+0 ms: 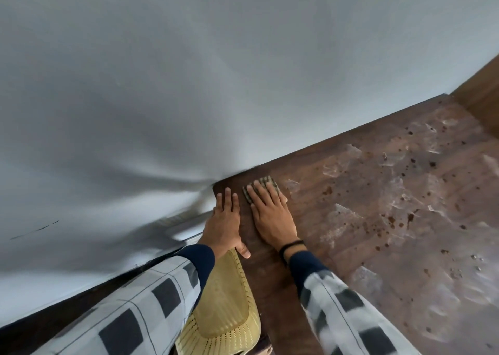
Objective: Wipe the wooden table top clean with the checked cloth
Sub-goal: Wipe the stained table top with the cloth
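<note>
The wooden table top (351, 192) runs from the centre to the right, dark brown, with whitish smears and several brown spots across its right part. The checked cloth (267, 184) lies near the table's far left corner, mostly hidden under my right hand (270, 214), which presses flat on it with straight fingers. My left hand (225, 225) rests flat on the table's left edge beside it, fingers straight, holding nothing.
A grey-white wall (189, 84) stands directly behind the table's far edge. A yellow perforated plastic chair seat (224, 300) sits below the table's left edge under my left arm. A brown wooden panel (480, 98) rises at the far right.
</note>
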Demonstrator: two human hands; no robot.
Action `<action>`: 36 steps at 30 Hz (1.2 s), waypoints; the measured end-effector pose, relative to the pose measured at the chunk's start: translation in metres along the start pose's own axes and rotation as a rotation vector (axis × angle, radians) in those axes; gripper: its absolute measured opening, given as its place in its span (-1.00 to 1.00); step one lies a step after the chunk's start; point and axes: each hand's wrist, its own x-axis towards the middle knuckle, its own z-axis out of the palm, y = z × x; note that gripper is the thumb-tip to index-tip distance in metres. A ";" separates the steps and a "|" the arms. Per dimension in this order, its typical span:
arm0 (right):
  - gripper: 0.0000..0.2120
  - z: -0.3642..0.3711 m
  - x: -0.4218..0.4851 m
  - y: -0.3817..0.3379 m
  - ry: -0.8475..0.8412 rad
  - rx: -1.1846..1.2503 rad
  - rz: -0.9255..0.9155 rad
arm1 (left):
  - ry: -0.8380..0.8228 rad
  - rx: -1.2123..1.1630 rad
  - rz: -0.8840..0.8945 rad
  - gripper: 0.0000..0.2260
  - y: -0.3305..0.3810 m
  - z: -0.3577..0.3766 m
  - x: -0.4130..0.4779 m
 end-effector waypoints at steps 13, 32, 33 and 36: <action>-0.52 0.006 0.001 -0.003 0.017 0.054 -0.030 | 0.016 0.064 0.004 0.49 0.000 -0.001 0.003; -0.49 -0.021 0.056 0.048 0.049 0.115 0.304 | -0.036 0.044 -0.007 0.49 0.004 -0.006 0.002; -0.49 -0.016 0.048 0.039 0.065 0.112 0.315 | -0.033 0.048 -0.003 0.49 0.003 -0.006 0.002; -0.49 -0.002 -0.005 0.015 0.082 0.054 0.158 | -0.010 0.085 -0.005 0.50 0.004 -0.006 0.004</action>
